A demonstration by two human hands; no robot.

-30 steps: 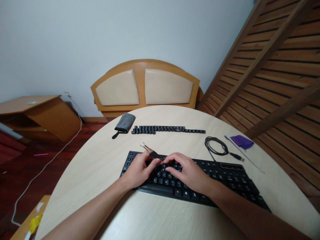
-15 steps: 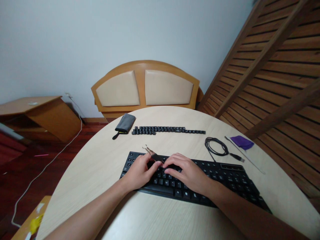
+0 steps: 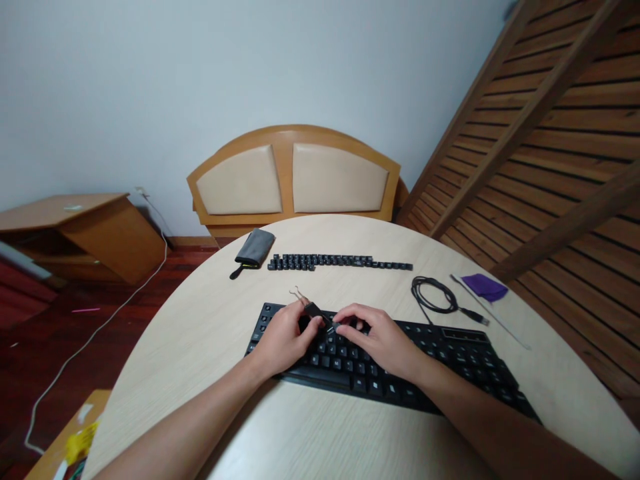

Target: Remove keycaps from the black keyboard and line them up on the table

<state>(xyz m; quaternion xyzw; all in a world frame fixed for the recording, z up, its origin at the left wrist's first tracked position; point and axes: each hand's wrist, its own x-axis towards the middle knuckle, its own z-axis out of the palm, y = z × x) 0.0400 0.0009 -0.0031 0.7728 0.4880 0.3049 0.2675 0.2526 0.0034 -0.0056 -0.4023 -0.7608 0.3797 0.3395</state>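
A black keyboard (image 3: 440, 360) lies across the round light-wood table (image 3: 210, 333). My left hand (image 3: 283, 337) rests on its left part, fingers closed around a wire keycap puller (image 3: 307, 305) whose hooked wire end sticks up toward the far side. My right hand (image 3: 377, 337) lies on the keys just to the right, thumb and forefinger pinched at the puller's near tip; what they hold there is too small to make out. A row of loose black keycaps (image 3: 340, 261) is lined up beyond the keyboard.
A grey pouch (image 3: 254, 248) lies left of the keycap row. A coiled black cable (image 3: 435, 295), a thin rod (image 3: 493, 312) and a purple cloth (image 3: 484, 285) sit at the right. A wooden headboard (image 3: 295, 177), slatted frame (image 3: 550, 133) and low cabinet (image 3: 85, 230) surround the table.
Both hands edged slightly away from me along the keyboard. The puller's wire end tilted more upright. My right fingers drew in from flat on the keys to a pinch at the puller's tip.
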